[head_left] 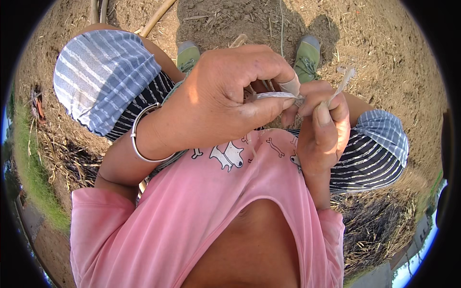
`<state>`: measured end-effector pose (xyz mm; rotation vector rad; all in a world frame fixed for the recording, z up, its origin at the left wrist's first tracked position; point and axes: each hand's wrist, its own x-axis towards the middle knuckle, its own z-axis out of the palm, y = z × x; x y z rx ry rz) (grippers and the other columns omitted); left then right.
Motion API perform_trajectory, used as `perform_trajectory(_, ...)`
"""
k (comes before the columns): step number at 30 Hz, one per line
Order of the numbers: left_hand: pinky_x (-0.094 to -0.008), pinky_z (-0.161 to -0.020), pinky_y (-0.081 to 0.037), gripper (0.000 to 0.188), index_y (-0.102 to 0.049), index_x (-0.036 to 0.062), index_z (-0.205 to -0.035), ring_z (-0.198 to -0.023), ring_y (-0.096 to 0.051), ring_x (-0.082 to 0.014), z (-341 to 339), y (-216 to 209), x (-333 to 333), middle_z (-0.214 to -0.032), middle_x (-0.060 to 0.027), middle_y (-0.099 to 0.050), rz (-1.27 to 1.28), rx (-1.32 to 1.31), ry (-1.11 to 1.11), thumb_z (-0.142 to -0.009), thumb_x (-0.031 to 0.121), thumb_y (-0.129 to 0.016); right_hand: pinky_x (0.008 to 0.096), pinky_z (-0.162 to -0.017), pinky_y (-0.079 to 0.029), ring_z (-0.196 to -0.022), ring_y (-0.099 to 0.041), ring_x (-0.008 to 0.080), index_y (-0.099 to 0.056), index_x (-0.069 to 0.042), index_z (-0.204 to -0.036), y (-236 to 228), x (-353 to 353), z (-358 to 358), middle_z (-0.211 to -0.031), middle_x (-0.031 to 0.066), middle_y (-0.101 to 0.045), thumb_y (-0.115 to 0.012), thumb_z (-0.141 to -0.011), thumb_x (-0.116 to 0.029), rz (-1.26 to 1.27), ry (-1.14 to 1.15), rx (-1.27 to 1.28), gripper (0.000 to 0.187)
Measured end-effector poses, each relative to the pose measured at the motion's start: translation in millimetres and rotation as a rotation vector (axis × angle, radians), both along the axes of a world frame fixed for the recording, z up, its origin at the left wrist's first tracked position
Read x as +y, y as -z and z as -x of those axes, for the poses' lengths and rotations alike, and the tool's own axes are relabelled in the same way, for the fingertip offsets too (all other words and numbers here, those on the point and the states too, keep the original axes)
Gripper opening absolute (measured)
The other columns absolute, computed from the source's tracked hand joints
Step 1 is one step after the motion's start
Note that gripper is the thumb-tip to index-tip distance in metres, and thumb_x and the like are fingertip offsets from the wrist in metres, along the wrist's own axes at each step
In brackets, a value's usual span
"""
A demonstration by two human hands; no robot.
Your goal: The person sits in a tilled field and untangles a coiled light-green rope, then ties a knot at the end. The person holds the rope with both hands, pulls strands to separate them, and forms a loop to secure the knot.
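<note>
My left hand [235, 89] is closed, its thumb and forefinger pinching a thin, whitish, crumpled strip [269, 95] that looks like plastic film. The strip runs toward my right hand [326, 127], which is closed close beside it, fingertips nearly touching the left ones. A pale frayed end [343, 84] sticks up from between the right thumb and forefinger. Whether both pieces are one strip is hidden by the fingers. Both hands are raised above my lap, and a silver bangle [136, 134] circles my left wrist.
My knees in striped cloth [105, 72] are spread to either side. Green shoes [307, 57] stand on dry soil strewn with straw bits. Wooden poles [156, 18] lie at the upper left, a thin pale string [282, 29] beyond my hands, and dark straw [374, 230] at the lower right.
</note>
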<state>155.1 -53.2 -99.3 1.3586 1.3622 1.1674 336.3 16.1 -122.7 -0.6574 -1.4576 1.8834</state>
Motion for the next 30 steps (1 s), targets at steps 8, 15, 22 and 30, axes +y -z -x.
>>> perform_trajectory(8,-0.0192,-0.059,-0.044,0.017,-0.064,-0.002,-0.102,-0.074,-0.058,-0.0053,-4.2,-3.0,-2.2,-0.094,-0.0058,-0.062,0.033,-0.091,-0.069,-0.086,-0.001,-0.068,0.0283,-0.068,-0.048,-0.072,-0.056,0.0148,-0.055,0.001,-0.099,2.9,1.3,2.9,-0.1,0.0138,-0.056,-0.045,-0.1,-0.018,-0.073,-0.034,0.072,0.021)
perform_trajectory(15,-0.0196,-0.059,-0.045,0.018,-0.064,-0.0007,-0.1,-0.073,-0.059,-0.0075,2.4,-1.1,-0.4,-0.094,-0.0072,-0.063,-0.093,0.081,-0.029,-0.082,-0.004,-0.069,0.0266,-0.066,-0.049,-0.069,-0.057,0.013,-0.056,0.001,-0.103,-3.2,-5.2,10.5,-0.093,0.0107,-0.059,-0.052,-0.099,-0.014,0.252,0.062,0.167,0.016)
perform_trajectory(22,-0.0252,-0.059,-0.049,0.023,-0.064,0.0004,-0.095,-0.072,-0.062,-0.0162,-1.3,2.0,4.6,-0.094,-0.0125,-0.065,-0.373,0.429,-0.098,-0.074,-0.006,-0.071,0.0215,-0.058,-0.047,-0.064,-0.058,0.0106,-0.056,0.0,-0.104,-3.2,-3.6,11.7,-0.082,0.0076,-0.063,-0.06,-0.097,-0.013,0.396,0.015,0.085,0.016)
perform_trajectory(30,-0.0272,-0.069,-0.05,0.021,-0.063,-0.0016,-0.1,-0.081,-0.062,-0.0144,3.0,-2.8,4.0,-0.1,-0.012,-0.064,-0.221,0.139,-0.029,-0.081,-0.004,-0.07,0.0224,-0.058,-0.048,-0.065,-0.058,0.0102,-0.056,0.0,-0.104,-5.9,-3.9,8.2,-0.083,0.0074,-0.063,-0.06,-0.095,-0.004,0.27,0.061,0.108,0.011)
